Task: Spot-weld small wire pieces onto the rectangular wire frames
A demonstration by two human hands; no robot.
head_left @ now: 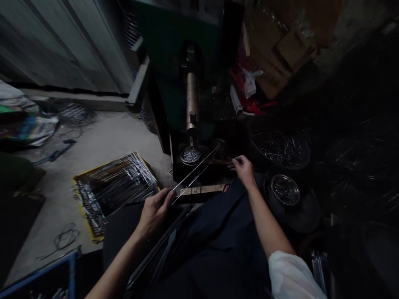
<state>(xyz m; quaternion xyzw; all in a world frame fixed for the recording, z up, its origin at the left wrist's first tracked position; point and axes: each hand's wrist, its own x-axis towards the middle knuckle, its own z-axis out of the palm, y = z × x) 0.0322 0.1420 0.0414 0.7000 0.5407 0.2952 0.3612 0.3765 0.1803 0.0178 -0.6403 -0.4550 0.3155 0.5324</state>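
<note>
Dark cloth over my lap [218, 257] and a white sleeve [293, 274] sit closest, with loose long strips [156, 251] lying along the left side of the lap.

Left hand [154, 209]: thumb and fingers pinched on thin metal rods [196, 167], looks like two. They slant up and to the right, far ends out by the machine [192, 95], just in front of its bed. Can't tell if the tips touch anything.

Right hand [244, 168]: just beyond the rod tips, thumb up against bent fingers. Too dark to tell if anything small is pinched there.

Status: I'd call it mid-batch. Yellow crate [99, 239] on the floor to the left holds many more long rods, so plenty of stock. Round dish [182, 160] at the foot of the machine is full of small shiny bits; metal bowl [272, 191] to the right has some small pieces too. Can't tell whether those are finished parts or feed. The pair in hand looks long and straight; end detail too fine to read, so can't confirm whether they're worked.
</note>
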